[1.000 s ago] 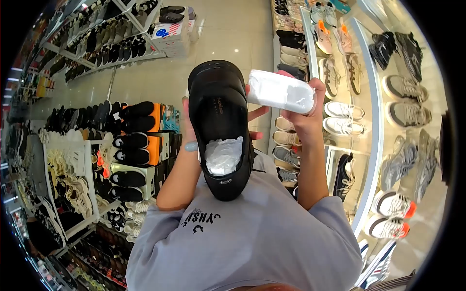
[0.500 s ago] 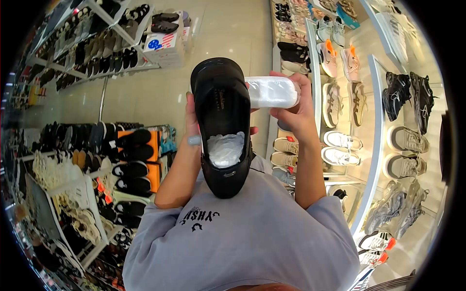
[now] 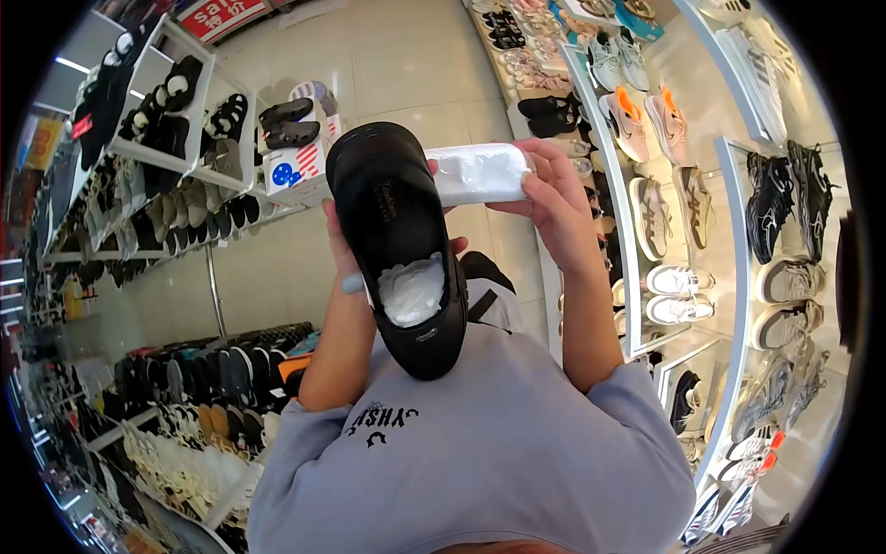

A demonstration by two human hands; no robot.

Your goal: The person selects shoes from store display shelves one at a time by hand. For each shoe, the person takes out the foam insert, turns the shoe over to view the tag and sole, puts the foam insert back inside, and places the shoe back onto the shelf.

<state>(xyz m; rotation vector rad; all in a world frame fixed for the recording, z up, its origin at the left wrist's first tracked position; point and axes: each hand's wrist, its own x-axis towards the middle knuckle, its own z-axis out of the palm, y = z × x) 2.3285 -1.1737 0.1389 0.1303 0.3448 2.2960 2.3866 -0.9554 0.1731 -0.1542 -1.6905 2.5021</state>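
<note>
A black slip-on shoe (image 3: 365, 175) is held up in front of my chest, its heel end pointing away and its toe towards my shirt. Crumpled white stuffing (image 3: 412, 294) fills its front part. My left hand (image 3: 340, 238) is wrapped round the shoe from beneath, with fingertips showing at its right side. Between the fingers and thumb of my right hand (image 3: 556, 198) is a flat white pack in shiny clear plastic (image 3: 482, 174). The pack's left end passes behind the shoe, so I cannot tell whether the two touch.
Lit shelves of sneakers (image 3: 669, 217) run along the right. At the left are white racks (image 3: 189, 152) with dark shoes and low displays of slippers (image 3: 221, 369). A box (image 3: 295, 171) carrying black shoes stands ahead on the tiled floor (image 3: 397, 74).
The view has turned, and the shoe and white pack now appear further left. The shoe looks slightly more tilted. Both hands keep their hold.
</note>
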